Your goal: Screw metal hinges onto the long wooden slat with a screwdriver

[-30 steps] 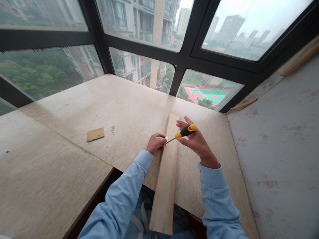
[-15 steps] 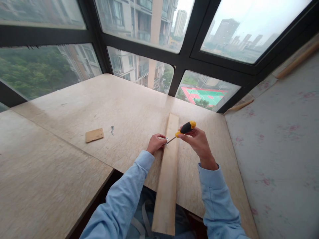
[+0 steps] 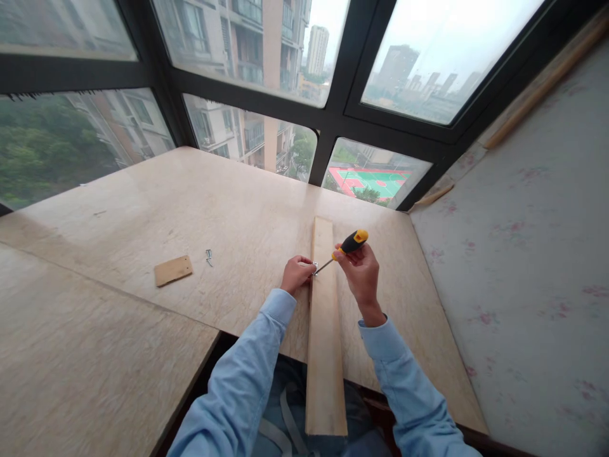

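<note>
A long wooden board (image 3: 325, 343) lies on the table and sticks out past its front edge. My right hand (image 3: 360, 273) grips a screwdriver (image 3: 353, 242) by its black and yellow handle. The shaft slants down to the left, its tip at a small metal bracket (image 3: 316, 266) on the board's left edge. At that bracket the thumb and fingers of my left hand (image 3: 297, 274) are pinched together, holding it against the wood. Whether a screw is under the tip is too small to tell.
On the marbled tabletop (image 3: 228, 209) to the left lie several screws (image 3: 209, 257) and a small brown plate with holes (image 3: 173, 271). Dark-framed windows (image 3: 328, 120) rise behind the table. A flowered wall (image 3: 518, 254) borders it on the right.
The camera view has shifted and turned slightly. The board's near end appears further right, and my right hand has come a little closer to it. Both hands keep their holds.
</note>
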A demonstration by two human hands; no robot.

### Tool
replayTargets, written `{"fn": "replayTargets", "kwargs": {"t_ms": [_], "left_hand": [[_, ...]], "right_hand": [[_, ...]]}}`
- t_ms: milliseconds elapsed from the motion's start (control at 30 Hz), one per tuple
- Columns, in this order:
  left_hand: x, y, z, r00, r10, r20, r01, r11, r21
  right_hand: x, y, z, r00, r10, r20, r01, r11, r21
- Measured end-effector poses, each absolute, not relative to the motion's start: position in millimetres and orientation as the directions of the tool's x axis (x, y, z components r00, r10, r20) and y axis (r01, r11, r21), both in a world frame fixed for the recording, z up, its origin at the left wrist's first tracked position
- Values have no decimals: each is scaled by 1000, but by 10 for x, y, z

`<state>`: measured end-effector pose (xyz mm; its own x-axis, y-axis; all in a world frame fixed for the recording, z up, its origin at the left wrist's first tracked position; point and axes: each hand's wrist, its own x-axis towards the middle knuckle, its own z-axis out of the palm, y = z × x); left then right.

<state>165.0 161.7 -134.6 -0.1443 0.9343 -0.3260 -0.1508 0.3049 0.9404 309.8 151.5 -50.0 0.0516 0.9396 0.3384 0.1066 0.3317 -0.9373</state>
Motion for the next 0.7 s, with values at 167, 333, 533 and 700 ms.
{"fn": "replayTargets", "kwargs": {"t_ms": [167,333,533,700], "left_hand": [[1648,1643,-1380,-160,936,-313,-111,298,948],[1650,1651,-1387,-175,936,-306,-95,293,951],[1645,1653,-1382,-162,938,-308,-105,294,950],[1642,1654,-1393,-161,942,-294,-106,280,954]], "right_hand": [[3070,1547,-555,-42,913,405,170,406,-898],[3072,1545,-600,117,890,440,342,380,-860],[3053,1542,-559,-13,926,377,16,377,-926],[3072,1551,-561,87,885,457,234,428,-873]]}}
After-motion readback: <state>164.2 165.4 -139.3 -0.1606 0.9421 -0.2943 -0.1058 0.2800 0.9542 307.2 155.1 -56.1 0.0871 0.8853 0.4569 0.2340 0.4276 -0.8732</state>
